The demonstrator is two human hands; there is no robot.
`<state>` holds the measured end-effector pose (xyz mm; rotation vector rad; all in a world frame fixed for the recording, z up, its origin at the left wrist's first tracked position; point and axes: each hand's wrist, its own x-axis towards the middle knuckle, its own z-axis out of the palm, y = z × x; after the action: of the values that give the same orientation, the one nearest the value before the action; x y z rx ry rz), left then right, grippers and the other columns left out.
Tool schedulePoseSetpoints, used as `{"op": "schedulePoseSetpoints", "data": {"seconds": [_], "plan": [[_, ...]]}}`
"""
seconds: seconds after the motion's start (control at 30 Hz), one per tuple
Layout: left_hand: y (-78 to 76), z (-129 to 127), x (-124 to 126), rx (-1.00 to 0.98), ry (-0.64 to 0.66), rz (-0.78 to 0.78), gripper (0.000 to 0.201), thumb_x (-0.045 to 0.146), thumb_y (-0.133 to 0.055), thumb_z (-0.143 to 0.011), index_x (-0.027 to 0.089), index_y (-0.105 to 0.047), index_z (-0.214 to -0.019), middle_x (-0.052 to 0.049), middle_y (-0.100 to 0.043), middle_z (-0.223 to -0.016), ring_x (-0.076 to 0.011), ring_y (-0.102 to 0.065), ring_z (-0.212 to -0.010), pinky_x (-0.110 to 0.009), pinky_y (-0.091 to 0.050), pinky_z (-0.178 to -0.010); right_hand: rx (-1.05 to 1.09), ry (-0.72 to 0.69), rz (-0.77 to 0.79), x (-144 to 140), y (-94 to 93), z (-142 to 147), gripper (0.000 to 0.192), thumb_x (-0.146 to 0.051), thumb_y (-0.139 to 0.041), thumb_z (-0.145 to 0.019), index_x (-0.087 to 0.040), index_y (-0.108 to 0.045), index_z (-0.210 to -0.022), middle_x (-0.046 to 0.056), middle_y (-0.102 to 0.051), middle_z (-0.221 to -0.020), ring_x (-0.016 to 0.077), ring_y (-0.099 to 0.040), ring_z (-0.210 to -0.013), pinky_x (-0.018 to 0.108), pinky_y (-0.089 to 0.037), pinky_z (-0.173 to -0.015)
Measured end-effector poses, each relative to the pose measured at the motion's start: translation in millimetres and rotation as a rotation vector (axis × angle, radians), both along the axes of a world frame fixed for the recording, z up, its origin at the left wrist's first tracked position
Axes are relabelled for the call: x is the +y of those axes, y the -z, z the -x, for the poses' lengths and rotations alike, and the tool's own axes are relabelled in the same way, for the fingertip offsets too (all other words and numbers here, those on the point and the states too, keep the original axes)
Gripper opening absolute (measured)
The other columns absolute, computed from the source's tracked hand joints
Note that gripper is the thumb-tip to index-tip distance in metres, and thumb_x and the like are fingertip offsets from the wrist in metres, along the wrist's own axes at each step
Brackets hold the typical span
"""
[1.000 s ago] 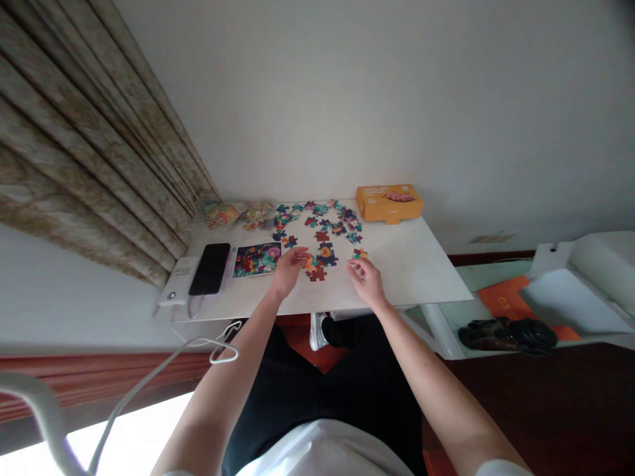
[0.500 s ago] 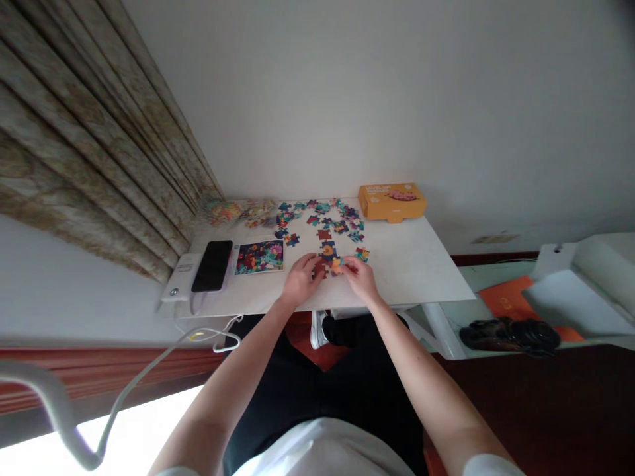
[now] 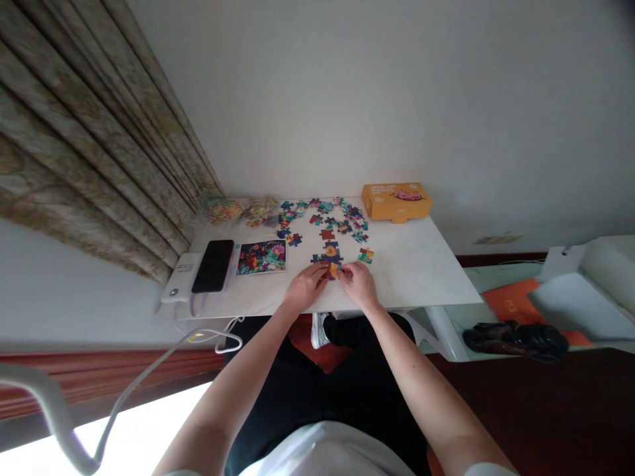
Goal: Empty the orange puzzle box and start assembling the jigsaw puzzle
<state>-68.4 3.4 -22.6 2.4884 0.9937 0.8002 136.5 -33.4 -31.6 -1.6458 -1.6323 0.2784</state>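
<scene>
Near the table's front edge, my right hand [image 3: 360, 285] pinches an orange jigsaw piece [image 3: 334, 270] by its right side. My left hand [image 3: 303, 288] has its fingers curled on the reddish-brown part at the left of that piece, and its fingertips partly cover it. Just beyond my fingers lies a small group of jigsaw pieces [image 3: 331, 250], dark blue with an orange round shape. The orange piece is up against the near side of this group; I cannot tell whether they interlock. A loose piece [image 3: 366, 256] lies beyond my right hand, and a brown piece [image 3: 327, 235] lies behind the group.
Several loose pieces [image 3: 343, 227] spread across the back of the white table [image 3: 417, 277]. A picture card [image 3: 262, 256] and a phone [image 3: 213, 266] lie to the left. Clear bags of pieces [image 3: 223, 211] rest at the back left, an orange box [image 3: 397, 201] at the back right.
The orange piece has moved down and slightly left, closer to my left hand. My left hand has shifted right, off the brown pieces at the left of the group. The camera view has moved slightly.
</scene>
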Motion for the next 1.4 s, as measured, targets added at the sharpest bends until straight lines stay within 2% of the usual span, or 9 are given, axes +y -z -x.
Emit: {"op": "schedulePoseSetpoints", "data": {"seconds": [0.13, 0.27, 0.37, 0.5, 0.8, 0.97, 1.13, 1.27, 1.4], "plan": [[-0.6, 0, 0, -0.018, 0.001, 0.034, 0.026, 0.023, -0.055, -0.103, 0.02, -0.07, -0.124, -0.013, -0.07, -0.135, -0.0256, -0.065, -0.131, -0.047, -0.053, -0.113, -0.04, -0.015, -0.03, -4, -6.0, 3, 0.015, -0.035, -0.063, -0.097, -0.024, -0.073, -0.098, 0.01, -0.07, -0.095, 0.0281, -0.066, -0.094, 0.042, -0.055, -0.087], [-3.7, -1, -1, -0.008, 0.007, 0.029, 0.028, 0.023, -0.054, -0.103, 0.02, -0.069, -0.127, -0.013, -0.07, -0.136, -0.0256, -0.064, -0.132, -0.047, -0.052, -0.114, -0.145, -0.144, -0.051, -9, -13.3, 5, 0.024, -0.03, -0.062, -0.098, -0.026, -0.074, -0.118, 0.011, -0.071, -0.127, 0.0312, -0.062, -0.116, 0.048, -0.051, -0.102], [-5.5, -2, -2, 0.021, -0.006, 0.012, 0.03, 0.022, -0.055, -0.102, 0.019, -0.069, -0.128, -0.013, -0.07, -0.135, -0.0269, -0.065, -0.129, -0.048, -0.052, -0.113, -0.226, -0.187, 0.002, -11, -15.5, 6, 0.027, -0.026, -0.064, -0.096, -0.027, -0.075, -0.121, 0.009, -0.07, -0.136, 0.0336, -0.06, -0.121, 0.053, -0.048, -0.102], [-6.8, -3, -3, 0.042, -0.018, -0.01, 0.032, 0.022, -0.055, -0.101, 0.02, -0.07, -0.13, -0.014, -0.071, -0.132, -0.0281, -0.066, -0.126, -0.049, -0.053, -0.111, -0.24, -0.179, 0.039, -12, -15.3, 8, 0.027, -0.025, -0.066, -0.095, -0.025, -0.076, -0.12, 0.01, -0.073, -0.133, 0.0346, -0.062, -0.12, 0.054, -0.046, -0.101], [-9.7, -3, -4, 0.084, -0.022, -0.025, 0.034, 0.021, -0.054, -0.101, 0.018, -0.068, -0.132, -0.014, -0.07, -0.133, -0.0296, -0.065, -0.125, -0.049, -0.052, -0.11, -0.209, -0.178, 0.014, -12, -12.5, 7, 0.021, -0.024, -0.068, -0.094, -0.026, -0.077, -0.113, 0.01, -0.074, -0.131, 0.0341, -0.062, -0.12, 0.053, -0.045, -0.101], [-9.8, -3, -3, 0.074, -0.02, -0.002, 0.035, 0.02, -0.056, -0.1, 0.02, -0.067, -0.133, -0.014, -0.07, -0.134, -0.0296, -0.065, -0.125, -0.05, -0.051, -0.111, -0.107, -0.21, 0.017, -9, -9.3, 1, 0.024, -0.021, -0.072, -0.09, -0.028, -0.074, -0.114, 0.009, -0.075, -0.123, 0.0313, -0.065, -0.117, 0.048, -0.047, -0.099], [-6.8, 0, 1, -0.012, -0.006, 0.047, 0.037, 0.018, -0.061, -0.096, 0.021, -0.065, -0.133, -0.012, -0.073, -0.128, -0.0283, -0.068, -0.12, -0.048, -0.054, -0.107, -0.002, -0.277, 0.053, 5, -5.5, -10, 0.029, -0.018, -0.075, -0.082, -0.027, -0.072, -0.109, 0.007, -0.077, -0.112, 0.0284, -0.068, -0.106, 0.045, -0.05, -0.097], [-6.6, 2, 4, -0.048, -0.008, 0.078, 0.04, 0.018, -0.066, -0.093, 0.021, -0.065, -0.133, -0.012, -0.074, -0.123, -0.0288, -0.07, -0.115, -0.048, -0.056, -0.103, 0.069, -0.319, 0.115, 18, -8.6, -11, 0.033, -0.017, -0.078, -0.075, -0.025, -0.069, -0.106, 0.006, -0.076, -0.108, 0.026, -0.068, -0.1, 0.042, -0.052, -0.095], [-6.7, 2, 3, -0.083, -0.002, 0.065, 0.034, 0.016, -0.065, -0.092, 0.022, -0.07, -0.126, -0.012, -0.075, -0.123, -0.0289, -0.069, -0.117, -0.051, -0.054, -0.106, 0.153, -0.36, 0.084, 16, -12.6, -12, 0.032, -0.018, -0.073, -0.077, -0.025, -0.068, -0.108, 0.006, -0.073, -0.108, 0.0231, -0.068, -0.101, 0.038, -0.054, -0.092]]}}
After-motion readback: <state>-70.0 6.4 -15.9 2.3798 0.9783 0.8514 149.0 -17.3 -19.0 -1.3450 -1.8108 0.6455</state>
